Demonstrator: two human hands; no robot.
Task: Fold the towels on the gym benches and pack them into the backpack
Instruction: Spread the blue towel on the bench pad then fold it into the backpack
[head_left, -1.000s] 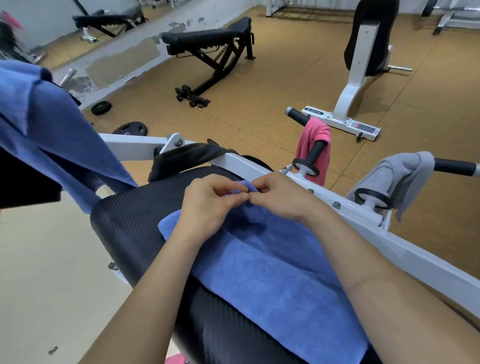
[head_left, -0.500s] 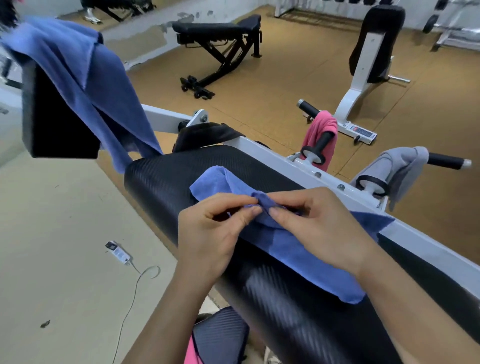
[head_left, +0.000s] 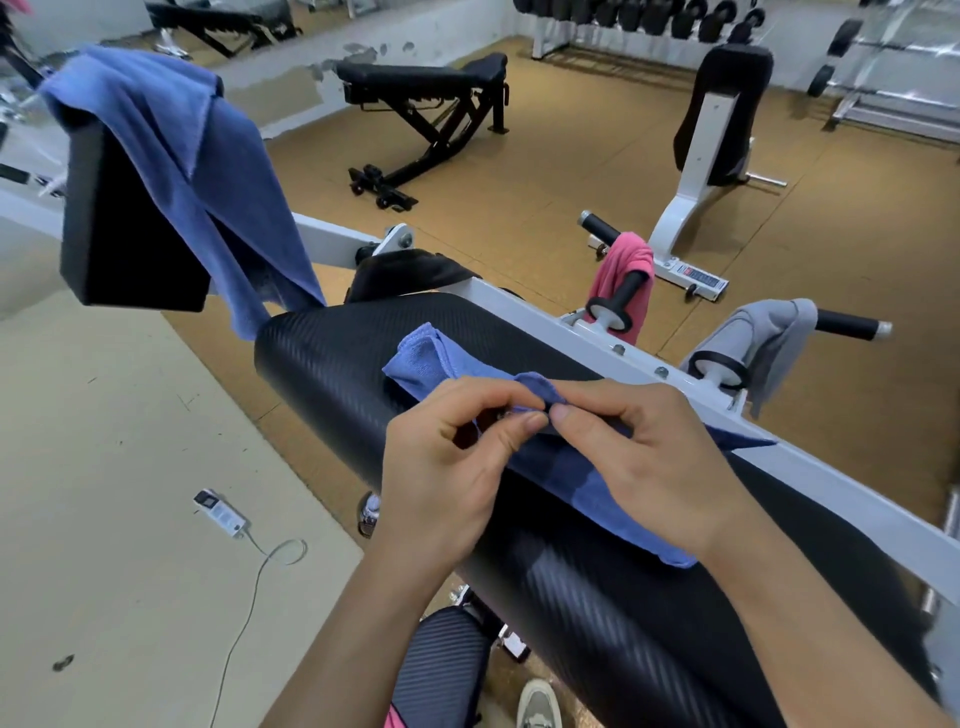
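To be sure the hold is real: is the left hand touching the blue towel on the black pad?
Touching. The head view shows the left hand pinching the edge of the blue towel.

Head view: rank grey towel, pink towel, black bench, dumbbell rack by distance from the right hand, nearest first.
From the right hand, which pinches the blue towel:
1. grey towel, handle just beyond it
2. pink towel, next handle leftward
3. black bench, mid-floor
4. dumbbell rack, back wall
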